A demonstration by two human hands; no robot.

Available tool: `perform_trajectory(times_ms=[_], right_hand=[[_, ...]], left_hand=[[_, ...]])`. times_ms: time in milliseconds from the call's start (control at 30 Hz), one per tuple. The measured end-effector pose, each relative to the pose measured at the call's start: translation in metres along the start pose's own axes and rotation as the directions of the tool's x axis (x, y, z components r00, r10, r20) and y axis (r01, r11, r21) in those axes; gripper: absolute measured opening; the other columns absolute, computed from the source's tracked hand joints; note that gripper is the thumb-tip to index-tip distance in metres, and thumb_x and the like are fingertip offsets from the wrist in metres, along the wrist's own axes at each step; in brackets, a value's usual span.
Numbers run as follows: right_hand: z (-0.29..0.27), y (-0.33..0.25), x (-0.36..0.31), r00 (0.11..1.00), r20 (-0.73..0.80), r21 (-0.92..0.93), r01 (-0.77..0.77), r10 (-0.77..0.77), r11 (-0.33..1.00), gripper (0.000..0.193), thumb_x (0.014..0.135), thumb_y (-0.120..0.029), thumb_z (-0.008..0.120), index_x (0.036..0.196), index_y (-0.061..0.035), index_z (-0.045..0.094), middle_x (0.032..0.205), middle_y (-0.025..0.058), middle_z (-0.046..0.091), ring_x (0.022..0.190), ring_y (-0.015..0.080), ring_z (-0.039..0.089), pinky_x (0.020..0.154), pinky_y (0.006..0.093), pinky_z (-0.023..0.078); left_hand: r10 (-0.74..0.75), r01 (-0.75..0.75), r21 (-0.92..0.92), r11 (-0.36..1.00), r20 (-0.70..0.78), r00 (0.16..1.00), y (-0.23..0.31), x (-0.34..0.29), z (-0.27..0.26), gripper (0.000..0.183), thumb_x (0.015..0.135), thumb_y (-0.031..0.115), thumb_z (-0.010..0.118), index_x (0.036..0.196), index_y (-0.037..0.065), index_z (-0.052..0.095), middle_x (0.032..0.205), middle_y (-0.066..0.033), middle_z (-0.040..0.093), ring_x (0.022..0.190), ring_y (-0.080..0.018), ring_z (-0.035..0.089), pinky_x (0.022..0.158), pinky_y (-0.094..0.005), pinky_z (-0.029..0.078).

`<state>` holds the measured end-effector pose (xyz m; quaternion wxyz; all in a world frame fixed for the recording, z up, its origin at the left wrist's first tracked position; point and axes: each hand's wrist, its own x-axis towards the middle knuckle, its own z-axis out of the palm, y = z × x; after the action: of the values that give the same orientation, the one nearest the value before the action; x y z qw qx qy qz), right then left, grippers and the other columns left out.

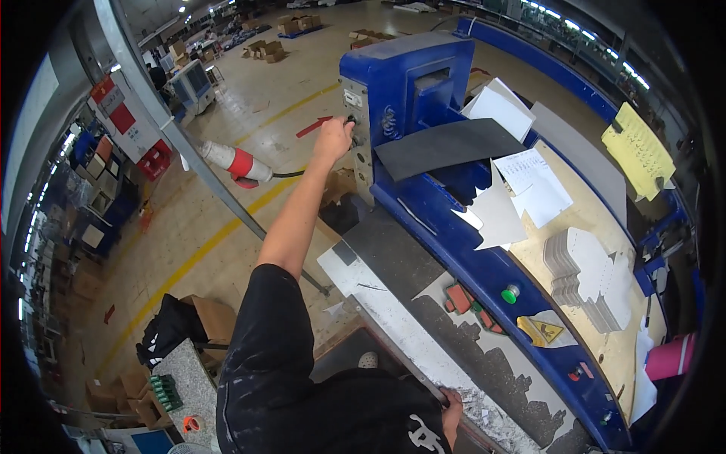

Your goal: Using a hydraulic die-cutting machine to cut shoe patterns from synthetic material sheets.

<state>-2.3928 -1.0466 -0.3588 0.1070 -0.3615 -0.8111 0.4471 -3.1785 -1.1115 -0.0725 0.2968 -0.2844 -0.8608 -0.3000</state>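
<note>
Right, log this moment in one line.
left hand: at end panel of blue machine; right hand: at white ledge; stacked pale pieces: on wooden board

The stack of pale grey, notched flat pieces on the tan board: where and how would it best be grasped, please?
Grip the stack low on its layered left side, coming from the left, probably with a thumb on top: that side is exposed, and flat layers could slide.

Factory floor [302, 76] with blue machine [470, 259]
</note>
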Motion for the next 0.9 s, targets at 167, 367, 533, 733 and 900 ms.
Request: perform_trajectory(times_ms=[167,367,533,733,900], right_hand=[[0.002,0.016,0.018,0.971,-0.131,-0.305,0.154,-0.201,0.940,0.041,0.079,0.005,0.080,0.119,-0.0042,0.077,0.108,0.0154,0.071,0.102,0.0366,0.067,0.092,0.0456,0.055],[-0.012,0.014,0.049,0.947,-0.189,-0.313,0.192,-0.259,0.930,0.038,0.082,-0.001,0.083,0.119,-0.0044,0.079,0.099,0.0159,0.071,0.094,0.0366,0.066,0.085,0.0455,0.054],[-0.021,0.010,0.077,0.942,-0.235,-0.313,0.162,-0.241,0.936,0.040,0.082,0.007,0.074,0.120,-0.0043,0.078,0.101,0.0176,0.071,0.099,0.0402,0.067,0.090,0.0464,0.054],[-0.025,0.011,0.092,0.936,-0.306,-0.272,0.089,-0.174,0.958,0.046,0.079,0.008,0.075,0.123,-0.0077,0.079,0.101,0.0152,0.070,0.100,0.0380,0.065,0.091,0.0470,0.053],[-0.033,0.001,0.101,0.907,-0.383,-0.282,0.065,-0.175,0.957,0.047,0.079,0.008,0.075,0.122,-0.0084,0.080,0.102,0.0146,0.069,0.103,0.0371,0.065,0.094,0.0462,0.053]], left_hand=[[-0.290,0.376,-0.298,0.877,0.295,0.910,-0.002,-0.007,-0.004,0.041,0.109,0.031,0.057,0.091,0.001,0.079,0.081,-0.0194,0.076,0.079,-0.0328,0.076,0.076,-0.0438,0.058],[-0.037,-0.015,-0.657,0.754,-0.065,0.997,0.159,-0.132,-0.035,0.015,0.099,0.014,0.078,0.092,0.001,0.075,0.074,-0.0079,0.071,0.066,-0.0150,0.067,0.063,-0.0292,0.052],[0.646,-0.547,-0.628,0.553,-0.091,0.758,0.280,-0.204,-0.050,0.090,0.071,0.046,0.097,0.145,0.009,0.063,0.146,-0.0171,0.060,0.140,-0.0393,0.055,0.116,-0.0521,0.043],[0.712,-0.530,-0.592,0.608,0.110,0.694,0.350,-0.243,-0.006,0.103,0.068,0.051,0.095,0.152,0.007,0.053,0.150,-0.0208,0.052,0.149,-0.0427,0.044,0.125,-0.0607,0.027],[0.671,-0.526,-0.556,0.643,0.078,0.738,0.352,-0.252,0.005,0.091,0.070,0.047,0.095,0.143,0.007,0.057,0.143,-0.0210,0.055,0.145,-0.0426,0.047,0.126,-0.0618,0.026]])
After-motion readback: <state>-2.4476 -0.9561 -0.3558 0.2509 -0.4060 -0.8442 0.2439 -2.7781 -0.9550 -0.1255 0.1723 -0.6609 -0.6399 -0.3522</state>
